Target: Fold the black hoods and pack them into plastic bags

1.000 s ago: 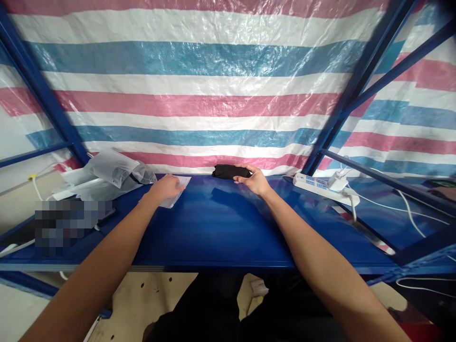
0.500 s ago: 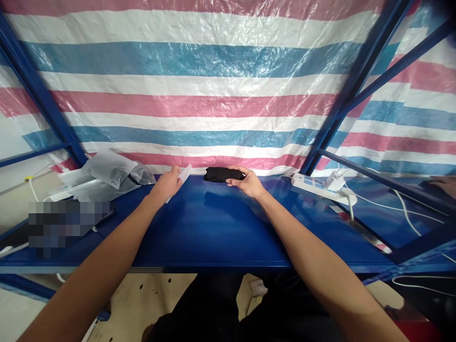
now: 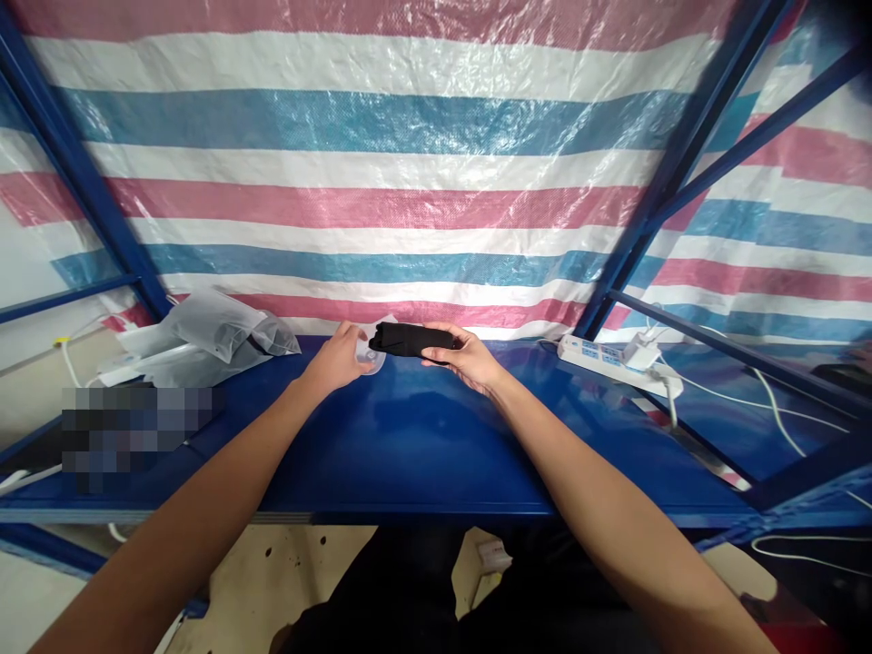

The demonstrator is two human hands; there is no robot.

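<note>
The blue table (image 3: 409,454) was spanned by both forearms. By the left hand (image 3: 339,358), a translucent plastic bag (image 3: 363,351) was gripped between curled fingers and thumb. By the right hand (image 3: 473,359), closed round one end, a black bundle (image 3: 407,340) was held near the table's back edge. Since half a second earlier, the bundle had been shifted leftward and the gap to the bag closed. The work was thus judged to be centred where they met; whether the bundle's tip had been entered could not be told. Behind, a striped sheet (image 3: 409,170) was hung.
</note>
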